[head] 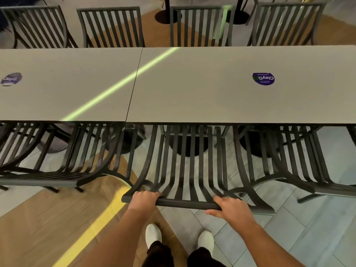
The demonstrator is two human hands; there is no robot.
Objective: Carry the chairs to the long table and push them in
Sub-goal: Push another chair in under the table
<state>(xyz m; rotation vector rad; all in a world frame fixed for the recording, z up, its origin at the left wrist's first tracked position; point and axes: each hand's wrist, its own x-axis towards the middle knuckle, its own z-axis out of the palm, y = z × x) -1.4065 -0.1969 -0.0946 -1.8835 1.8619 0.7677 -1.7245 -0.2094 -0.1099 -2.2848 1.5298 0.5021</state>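
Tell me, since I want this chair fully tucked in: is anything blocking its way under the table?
Nothing visible does. Both hands, left hand and right hand, grip the chair; neighbouring chairs flank it, and the table base stands farther under.

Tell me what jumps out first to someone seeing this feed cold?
Both hands, left hand and right hand, grip the top rail of a black slatted chair at the near edge of the long table. A bright green light streak crosses the tabletop, and a round purple sticker sits to the right.
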